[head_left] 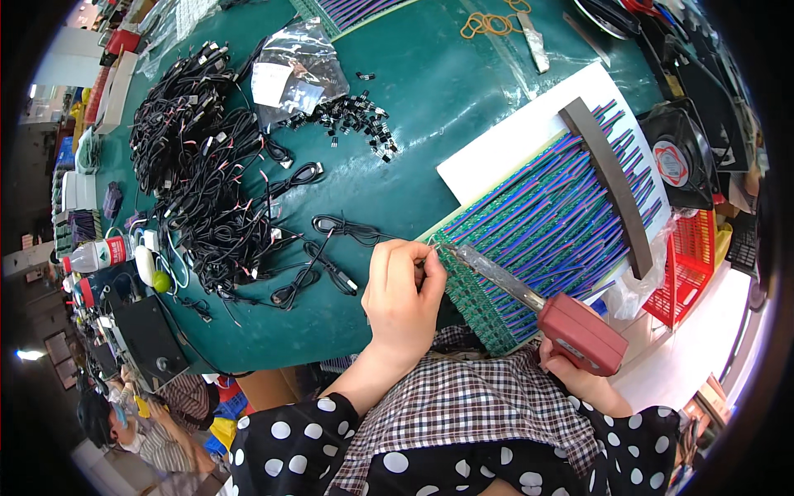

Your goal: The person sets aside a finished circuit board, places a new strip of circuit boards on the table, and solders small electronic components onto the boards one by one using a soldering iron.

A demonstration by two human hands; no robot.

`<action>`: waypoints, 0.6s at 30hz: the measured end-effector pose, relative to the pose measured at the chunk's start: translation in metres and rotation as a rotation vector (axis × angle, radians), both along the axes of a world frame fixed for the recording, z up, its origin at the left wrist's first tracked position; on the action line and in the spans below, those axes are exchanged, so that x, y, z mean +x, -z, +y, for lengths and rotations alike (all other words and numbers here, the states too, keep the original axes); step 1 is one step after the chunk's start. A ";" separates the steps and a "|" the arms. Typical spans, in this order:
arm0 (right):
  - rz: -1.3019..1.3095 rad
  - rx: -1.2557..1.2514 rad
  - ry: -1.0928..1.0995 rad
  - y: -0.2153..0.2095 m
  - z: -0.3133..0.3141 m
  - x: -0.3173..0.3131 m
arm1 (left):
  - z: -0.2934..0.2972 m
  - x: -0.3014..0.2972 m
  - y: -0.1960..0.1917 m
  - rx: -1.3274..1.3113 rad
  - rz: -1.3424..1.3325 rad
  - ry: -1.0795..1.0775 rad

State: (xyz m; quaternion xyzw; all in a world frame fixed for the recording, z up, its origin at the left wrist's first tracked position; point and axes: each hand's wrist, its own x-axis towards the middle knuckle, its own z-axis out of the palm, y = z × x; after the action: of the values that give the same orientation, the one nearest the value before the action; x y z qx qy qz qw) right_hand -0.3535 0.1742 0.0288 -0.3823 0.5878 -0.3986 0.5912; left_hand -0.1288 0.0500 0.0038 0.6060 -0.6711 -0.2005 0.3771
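Soldering at the green circuit boards [529, 240] on the worktop [413, 124]: left hand [403, 298] pinches a thin wire, right hand [579, 376] clasps the red soldering iron [546, 314] (best kept steady, tip on joint).

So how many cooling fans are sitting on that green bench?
1: a black square cooling fan with a red-and-white hub, at the right edge of the green bench, beside the red plastic basket. Others may be hidden.

One red-handled soldering iron [571, 326], one black fan [674, 157], two hands.
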 end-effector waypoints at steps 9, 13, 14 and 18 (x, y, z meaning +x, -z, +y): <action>0.108 -0.072 -0.079 -0.002 -0.003 -0.002 | 0.000 -0.001 0.002 -0.012 0.003 0.001; 0.030 -0.015 -0.002 0.000 0.002 -0.002 | 0.000 -0.001 0.002 -0.006 -0.004 -0.004; 0.079 -0.006 -0.033 -0.001 0.003 -0.002 | 0.000 -0.001 0.002 -0.005 -0.007 -0.003; -0.106 0.074 0.080 -0.002 0.005 -0.003 | 0.000 -0.001 0.000 -0.009 -0.009 -0.002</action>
State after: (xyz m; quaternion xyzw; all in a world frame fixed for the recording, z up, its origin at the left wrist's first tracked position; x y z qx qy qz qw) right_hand -0.3562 0.1789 0.0308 -0.3146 0.5849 -0.4196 0.6188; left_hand -0.1300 0.0496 0.0039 0.6059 -0.6731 -0.1942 0.3771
